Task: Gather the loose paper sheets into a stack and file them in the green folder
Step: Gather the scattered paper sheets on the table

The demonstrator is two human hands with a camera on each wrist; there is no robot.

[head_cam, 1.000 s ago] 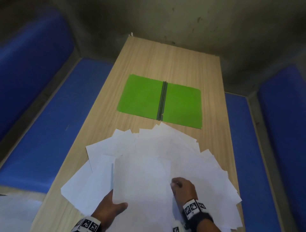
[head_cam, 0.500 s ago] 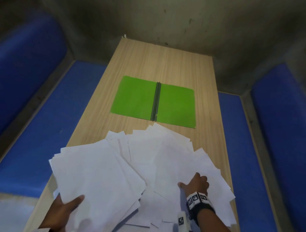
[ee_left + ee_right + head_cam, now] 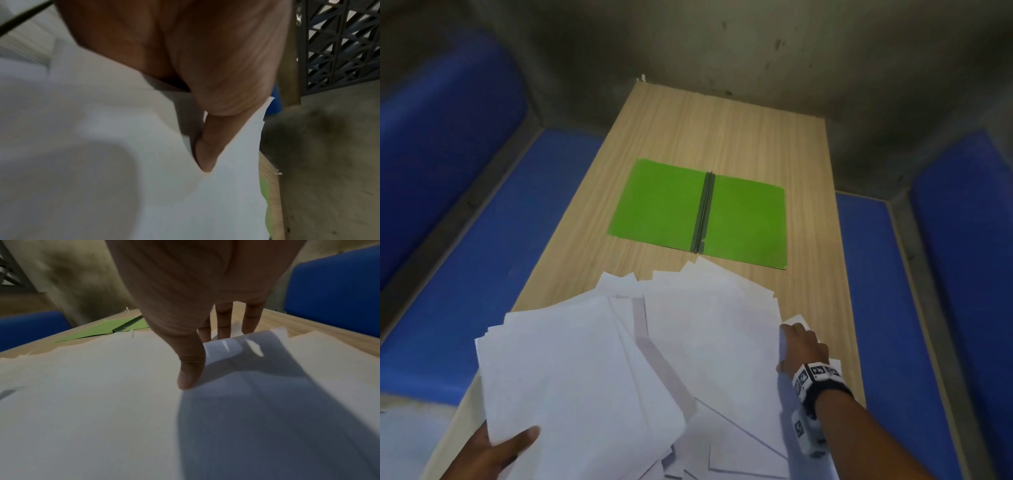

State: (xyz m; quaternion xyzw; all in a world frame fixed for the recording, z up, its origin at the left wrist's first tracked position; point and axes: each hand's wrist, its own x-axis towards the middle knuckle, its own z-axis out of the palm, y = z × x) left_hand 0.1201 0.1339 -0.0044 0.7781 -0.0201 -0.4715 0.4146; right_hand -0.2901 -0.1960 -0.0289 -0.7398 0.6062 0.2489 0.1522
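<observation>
The green folder [image 3: 702, 214] lies open and flat at mid-table, its dark spine in the middle; it also shows in the right wrist view as the green folder [image 3: 107, 329]. Several white sheets [image 3: 709, 329] are fanned over the near half of the table. My left hand [image 3: 496, 452] grips a lifted bundle of sheets [image 3: 571, 380] at its near corner, thumb on top. In the left wrist view my thumb [image 3: 207, 151] presses into the paper [image 3: 123, 162]. My right hand [image 3: 799, 349] grips the right edge of the spread sheets, thumb on top and fingers [image 3: 224, 321] under the curled edge.
The narrow wooden table [image 3: 722, 137] runs away from me to a grey wall [image 3: 756, 51]. Blue padded benches [image 3: 493, 257] flank it on both sides. Bare wood shows beyond the folder and right of my right hand.
My left hand has swung its bundle of sheets out to the left and lifted it. My right hand has slid from the middle of the pile to its right edge and taken hold.
</observation>
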